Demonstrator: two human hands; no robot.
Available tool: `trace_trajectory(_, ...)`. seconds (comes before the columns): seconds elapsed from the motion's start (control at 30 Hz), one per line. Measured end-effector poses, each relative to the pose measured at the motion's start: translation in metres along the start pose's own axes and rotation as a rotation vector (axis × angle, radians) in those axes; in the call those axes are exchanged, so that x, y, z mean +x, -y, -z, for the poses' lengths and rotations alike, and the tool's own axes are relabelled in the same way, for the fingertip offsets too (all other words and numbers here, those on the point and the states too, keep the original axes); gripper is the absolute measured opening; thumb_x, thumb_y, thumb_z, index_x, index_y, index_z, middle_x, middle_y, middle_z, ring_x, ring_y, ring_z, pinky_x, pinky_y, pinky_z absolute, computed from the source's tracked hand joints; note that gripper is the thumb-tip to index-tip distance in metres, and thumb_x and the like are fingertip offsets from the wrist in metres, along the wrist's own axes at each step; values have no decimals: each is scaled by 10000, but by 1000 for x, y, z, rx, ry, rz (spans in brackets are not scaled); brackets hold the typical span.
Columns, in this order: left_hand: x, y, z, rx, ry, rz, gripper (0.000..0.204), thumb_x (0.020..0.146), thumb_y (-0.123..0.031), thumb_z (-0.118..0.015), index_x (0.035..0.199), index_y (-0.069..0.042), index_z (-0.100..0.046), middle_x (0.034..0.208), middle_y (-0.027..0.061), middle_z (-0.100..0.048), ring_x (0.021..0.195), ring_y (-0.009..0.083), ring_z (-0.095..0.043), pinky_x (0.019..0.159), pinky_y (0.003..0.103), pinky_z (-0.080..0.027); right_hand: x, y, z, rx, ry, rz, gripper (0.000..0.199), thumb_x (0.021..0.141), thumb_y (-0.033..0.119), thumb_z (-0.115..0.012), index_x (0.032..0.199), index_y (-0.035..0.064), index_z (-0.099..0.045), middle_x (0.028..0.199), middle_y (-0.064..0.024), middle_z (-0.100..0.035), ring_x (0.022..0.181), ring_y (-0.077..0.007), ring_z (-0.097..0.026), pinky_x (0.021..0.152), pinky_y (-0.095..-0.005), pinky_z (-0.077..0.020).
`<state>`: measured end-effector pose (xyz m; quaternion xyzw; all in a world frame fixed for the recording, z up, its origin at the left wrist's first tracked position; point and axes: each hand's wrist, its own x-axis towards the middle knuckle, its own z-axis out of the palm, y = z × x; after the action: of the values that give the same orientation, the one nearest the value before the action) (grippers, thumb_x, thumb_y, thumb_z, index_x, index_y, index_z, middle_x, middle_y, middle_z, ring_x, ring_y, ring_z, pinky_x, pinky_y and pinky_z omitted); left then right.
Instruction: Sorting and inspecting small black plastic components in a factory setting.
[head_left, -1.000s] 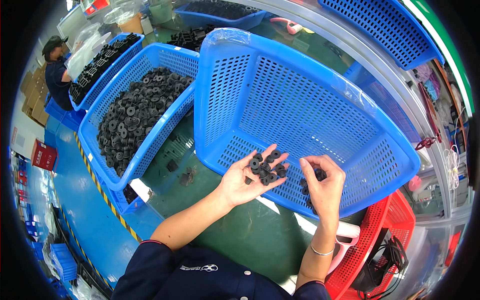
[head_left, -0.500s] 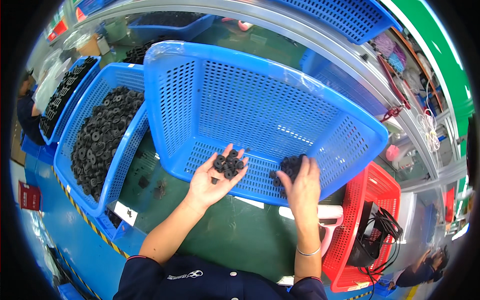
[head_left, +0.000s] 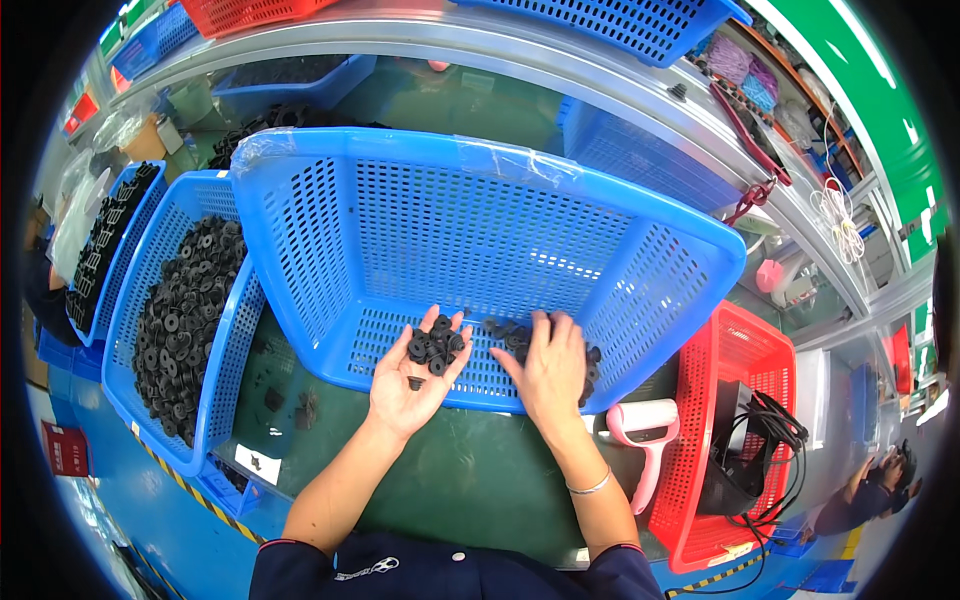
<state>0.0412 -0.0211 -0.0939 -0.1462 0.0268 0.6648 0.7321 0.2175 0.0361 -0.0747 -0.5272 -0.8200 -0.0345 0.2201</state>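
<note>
My left hand (head_left: pixel 405 385) is turned palm up over the near rim of a large blue perforated basket (head_left: pixel 450 165). In its cupped palm and fingers rests a cluster of small black grommet-like rubber parts (head_left: pixel 436 346), with one cone-shaped piece (head_left: pixel 415 383) lower on the palm. My right hand (head_left: pixel 553 370) faces down inside the basket, its thumb spread from bent fingers. Beneath it, more black rubber parts (head_left: pixel 510 336) lie on the basket floor, showing on both sides. The fingertips touch the parts; what lies directly under the palm is hidden.
Left stands a blue basket (head_left: pixel 225 385) heaped with black parts. At right, a red basket (head_left: pixel 700 400) holds a black box and cables, beside a pink-and-white handled tool (head_left: pixel 645 425). Behind runs a metal frame (head_left: pixel 560 65). Other people (head_left: pixel 865 500) show at the edges.
The view has shifted, so the basket sits further left. My right hand has come closer to my left across the basket, and parts beneath it now spread leftward. The left hand still carries its cluster.
</note>
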Motion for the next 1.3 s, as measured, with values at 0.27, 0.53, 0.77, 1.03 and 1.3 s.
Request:
trace_trajectory(0.27,0,-1,0,-37,12,6,354,981,-203,-409,1292,-43,-465,1357,199,-422,1306,347,-345,1111,459,-280,11,20,-16,-50,41,126,394,770,319,-681,1014,32,-567,911,-105,-518,796,-241,-546,696,-366,-424)
trace_trajectory(0.53,0,0,-3,-30,-17,-2,357,989,-222,-390,1294,-51,-464,1354,190,-428,1304,333,-355,1107,455,-289,13,29,-28,-72,-1,227,233,769,261,-648,839,58,-559,855,-82,-518,710,-205,-587,568,-335,-470)
trace_trajectory(0.77,-1,3,-8,-38,-63,-28,351,987,-211,-396,1289,-47,-464,1349,200,-429,1293,338,-370,1108,455,-294,16,24,-31,-16,79,271,164,795,196,-617,821,48,-552,871,-105,-539,654,-216,-617,523,-335,-500)
trace_trajectory(1.03,0,-2,-3,-61,-36,12,348,978,-213,-413,1273,-43,-483,1332,200,-450,1291,338,-374,1100,455,-303,28,15,-29,411,-9,176,167,800,168,-656,815,15,-590,857,-114,-584,673,-273,-650,546,-379,-520)
trace_trajectory(1.3,-7,6,-6,-26,-92,109,345,972,-219,-432,1254,-31,-496,1300,215,-464,1258,361,-398,1088,481,-315,42,18,-21,1514,-7,-592,227,791,177,-745,862,-25,-668,730,-56,-644,593,-57,-554,504,-206,-430)
